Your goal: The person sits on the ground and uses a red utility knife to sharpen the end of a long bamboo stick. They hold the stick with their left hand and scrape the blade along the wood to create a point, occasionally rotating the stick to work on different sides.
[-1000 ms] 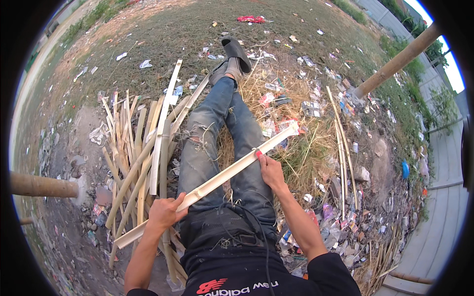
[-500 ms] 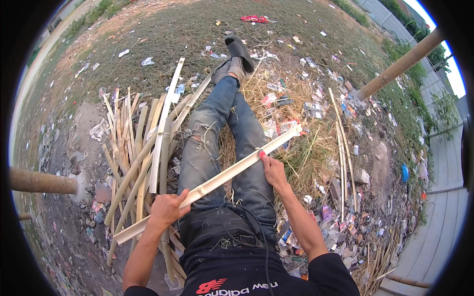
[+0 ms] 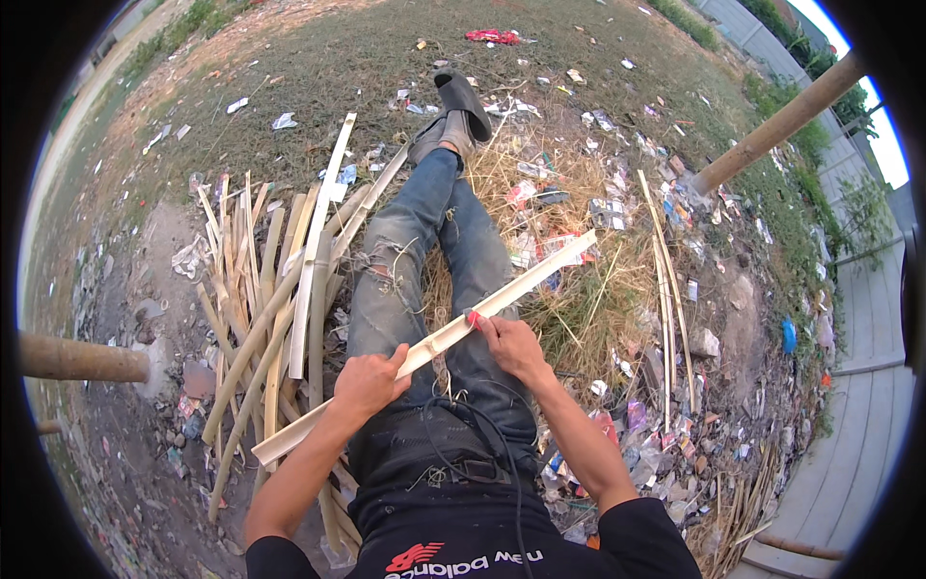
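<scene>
1. In the head view, a long split bamboo strip (image 3: 526, 282) lies aslant over the blue jeans (image 3: 394, 299), with 1 end poking out on each side of them. Its hollow side shows.
2. The left hand (image 3: 370, 384) is above the top of the jeans. Its fingers are curled closed around the strip.
3. The right hand (image 3: 511, 345) is over the right leg of the jeans. It is partly closed, with its fingertips at the strip. A small red thing (image 3: 473, 318) pokes out by the thumb. I cannot tell what it is, or how tightly this hand holds anything.
4. Left of the jeans is a messy bamboo pile (image 3: 253, 352), with a long pale piece (image 3: 311, 280) on it.
5. Right of the jeans is dry straw (image 3: 588, 299). Farther right lie 2 thin sticks (image 3: 663, 333).
6. Past the bottom of the jeans is a dark shoe (image 3: 463, 104).
</scene>
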A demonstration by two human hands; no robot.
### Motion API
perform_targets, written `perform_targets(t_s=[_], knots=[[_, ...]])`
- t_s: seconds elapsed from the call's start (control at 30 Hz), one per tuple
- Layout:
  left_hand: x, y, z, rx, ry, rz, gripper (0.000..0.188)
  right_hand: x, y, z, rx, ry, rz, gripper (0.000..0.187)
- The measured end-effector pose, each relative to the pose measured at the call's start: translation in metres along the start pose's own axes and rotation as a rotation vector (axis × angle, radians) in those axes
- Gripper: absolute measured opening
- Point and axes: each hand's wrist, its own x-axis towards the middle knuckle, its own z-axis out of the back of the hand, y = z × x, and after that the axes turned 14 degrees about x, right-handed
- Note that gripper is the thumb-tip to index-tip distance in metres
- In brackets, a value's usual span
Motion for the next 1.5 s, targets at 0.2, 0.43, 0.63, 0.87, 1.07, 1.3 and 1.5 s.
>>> perform_targets(t_s=[0.2, 0.43, 0.63, 0.87, 1.07, 1.3, 1.5], knots=[[0.036, -0.025, -0.012, -0.058, -0.073, 0.002, 0.050, -0.017, 0.002, -0.013, 0.018, -0.124, 0.066, 0.046], [0.012, -0.016, 0.014, -0.124, 0.054, 0.065, 0.047, -0.001, -0.029, 0.015, 0.698, -0.252, -0.170, 0.054], [0.004, -0.009, 0.015, -0.235, 0.145, 0.043, 0.038, -0.009, -0.014, 0.023, 0.658, -0.177, -0.096, 0.040], [0.023, -0.026, 0.002, -0.183, 0.046, 0.015, 0.037, -0.035, -0.017, 0.023, 0.385, -0.173, -0.038, 0.045], [0.044, -0.049, -0.003, -0.171, 0.069, 0.073, 0.041, -0.044, -0.016, 0.019, 0.290, -0.087, -0.070, 0.044], [0.060, -0.064, -0.016, -0.146, 0.045, 0.118, 0.046, -0.042, 0.009, 0.011, 0.004, -0.018, -0.010, 0.050], [0.061, -0.066, -0.020, -0.072, 0.023, 0.098, 0.045, -0.035, 0.019, 0.007, -0.082, 0.039, -0.111, 0.061]])
